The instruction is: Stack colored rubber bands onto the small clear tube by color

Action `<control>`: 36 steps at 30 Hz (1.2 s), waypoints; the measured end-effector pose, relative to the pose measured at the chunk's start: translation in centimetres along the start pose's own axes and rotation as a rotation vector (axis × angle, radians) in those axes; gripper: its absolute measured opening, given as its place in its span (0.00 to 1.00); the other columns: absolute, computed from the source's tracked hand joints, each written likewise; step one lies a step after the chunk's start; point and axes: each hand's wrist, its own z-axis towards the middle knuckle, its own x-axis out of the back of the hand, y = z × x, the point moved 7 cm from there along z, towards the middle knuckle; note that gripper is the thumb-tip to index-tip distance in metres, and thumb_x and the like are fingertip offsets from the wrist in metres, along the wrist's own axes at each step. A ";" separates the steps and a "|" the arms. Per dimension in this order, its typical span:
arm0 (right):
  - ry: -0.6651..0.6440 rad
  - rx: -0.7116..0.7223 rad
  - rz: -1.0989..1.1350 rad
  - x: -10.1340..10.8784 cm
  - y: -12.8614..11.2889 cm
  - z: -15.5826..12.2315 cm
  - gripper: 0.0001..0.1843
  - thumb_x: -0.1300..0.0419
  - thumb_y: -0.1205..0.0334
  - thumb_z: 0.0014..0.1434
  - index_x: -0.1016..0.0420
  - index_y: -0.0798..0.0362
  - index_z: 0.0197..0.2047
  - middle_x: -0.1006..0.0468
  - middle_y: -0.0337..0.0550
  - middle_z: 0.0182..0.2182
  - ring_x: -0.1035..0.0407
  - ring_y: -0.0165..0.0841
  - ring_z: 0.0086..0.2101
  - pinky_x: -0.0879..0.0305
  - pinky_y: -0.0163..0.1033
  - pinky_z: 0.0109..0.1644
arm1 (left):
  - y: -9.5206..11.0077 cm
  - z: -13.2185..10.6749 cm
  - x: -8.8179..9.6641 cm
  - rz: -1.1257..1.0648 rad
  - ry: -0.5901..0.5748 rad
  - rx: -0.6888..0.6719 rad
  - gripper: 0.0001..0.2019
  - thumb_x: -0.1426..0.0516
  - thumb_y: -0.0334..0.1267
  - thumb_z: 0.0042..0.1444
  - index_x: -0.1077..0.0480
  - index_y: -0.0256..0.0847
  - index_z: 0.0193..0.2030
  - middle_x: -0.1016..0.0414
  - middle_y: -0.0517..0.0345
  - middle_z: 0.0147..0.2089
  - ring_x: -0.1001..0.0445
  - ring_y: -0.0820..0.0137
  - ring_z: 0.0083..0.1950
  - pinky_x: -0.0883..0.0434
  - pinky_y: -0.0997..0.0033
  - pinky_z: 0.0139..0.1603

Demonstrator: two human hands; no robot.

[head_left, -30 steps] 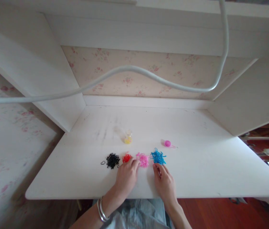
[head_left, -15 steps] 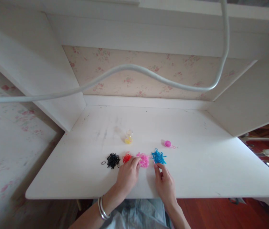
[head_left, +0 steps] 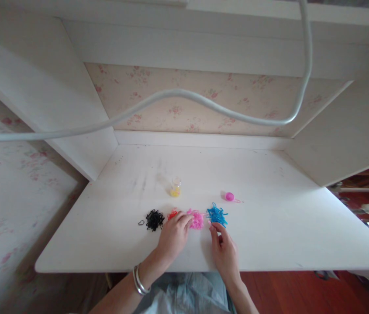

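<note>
Small piles of tiny elastic bands lie in a row near the front of a white desk [head_left: 269, 235]: black [head_left: 154, 219], red [head_left: 172, 213], pink [head_left: 197, 219] and blue [head_left: 217, 214]. My left hand [head_left: 174, 237] rests on the desk with fingers curled, its fingertips at the pink pile and partly covering the red one. My right hand [head_left: 224, 249] lies just below the blue pile, thumb and forefinger pinched together at the pile's lower left edge; what they hold is too small to make out.
A small clear jar [head_left: 175, 187] with yellow contents stands behind the piles. A pink round lid [head_left: 229, 196] lies to the right of it. A white cable [head_left: 184, 96] hangs across the view in front of the floral back wall. White shelf panels flank the desk.
My left hand has slid slightly up over the red pile. My right hand has drawn back a little from the blue pile and shifted left, with fingertips pinched.
</note>
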 end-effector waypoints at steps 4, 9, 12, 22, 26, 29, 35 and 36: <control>0.030 -0.001 0.022 0.1 0.3 0.0 0.23 0.53 0.45 0.63 0.30 0.54 0.48 0.22 0.46 0.37 0.34 0.29 0.22 0.36 0.35 0.31 | 0.3 0.6 0.8 -0.051 0.048 -0.026 0.13 0.50 0.30 0.61 0.28 0.45 0.48 0.23 0.56 0.44 0.25 0.70 0.45 0.28 0.67 0.49; 0.039 -0.008 0.023 0.2 0.6 -0.2 0.23 0.52 0.45 0.63 0.28 0.53 0.47 0.22 0.43 0.30 0.35 0.29 0.21 0.38 0.34 0.29 | 0.1 2.0 4.1 -0.104 0.172 -0.023 0.11 0.50 0.36 0.62 0.28 0.44 0.45 0.22 0.57 0.42 0.24 0.72 0.41 0.28 0.72 0.46; 0.048 0.004 0.031 0.5 0.4 -0.2 0.23 0.51 0.44 0.62 0.27 0.54 0.46 0.23 0.42 0.28 0.35 0.29 0.21 0.39 0.34 0.28 | -0.4 3.4 7.3 -0.078 0.292 0.023 0.11 0.50 0.40 0.62 0.28 0.43 0.44 0.22 0.57 0.42 0.24 0.72 0.39 0.27 0.73 0.44; 0.059 0.127 0.107 1.1 -0.5 -0.2 0.19 0.49 0.50 0.63 0.24 0.53 0.43 0.23 0.49 0.40 0.29 0.32 0.32 0.33 0.36 0.38 | -2.2 7.1 10.7 0.134 0.419 0.081 0.11 0.49 0.40 0.61 0.28 0.44 0.47 0.21 0.60 0.44 0.25 0.75 0.34 0.29 0.76 0.40; 0.073 0.206 0.145 1.2 -1.1 -0.2 0.18 0.50 0.53 0.64 0.23 0.53 0.43 0.23 0.51 0.43 0.29 0.36 0.42 0.32 0.39 0.45 | -2.2 7.5 9.7 0.190 0.392 0.061 0.12 0.49 0.39 0.61 0.29 0.44 0.48 0.21 0.59 0.45 0.23 0.72 0.37 0.29 0.74 0.42; 0.074 0.214 0.144 1.2 -1.1 -0.2 0.17 0.49 0.54 0.64 0.23 0.53 0.44 0.24 0.51 0.43 0.29 0.36 0.42 0.32 0.39 0.44 | -2.1 7.7 9.4 0.229 0.367 0.055 0.12 0.49 0.38 0.61 0.29 0.45 0.48 0.21 0.60 0.45 0.23 0.70 0.40 0.29 0.72 0.44; 0.074 0.179 0.123 1.1 -0.8 -0.2 0.17 0.49 0.54 0.64 0.24 0.53 0.46 0.24 0.49 0.44 0.29 0.33 0.35 0.33 0.37 0.41 | -2.3 7.5 9.4 0.201 0.316 0.054 0.14 0.52 0.37 0.63 0.31 0.46 0.52 0.22 0.59 0.48 0.23 0.70 0.44 0.29 0.72 0.46; 0.078 0.149 0.117 1.1 -0.6 -0.2 0.17 0.48 0.53 0.63 0.24 0.53 0.46 0.24 0.48 0.43 0.30 0.31 0.31 0.33 0.36 0.38 | -2.4 7.4 9.4 0.187 0.306 0.054 0.14 0.52 0.37 0.63 0.31 0.46 0.52 0.23 0.59 0.49 0.23 0.70 0.45 0.29 0.72 0.47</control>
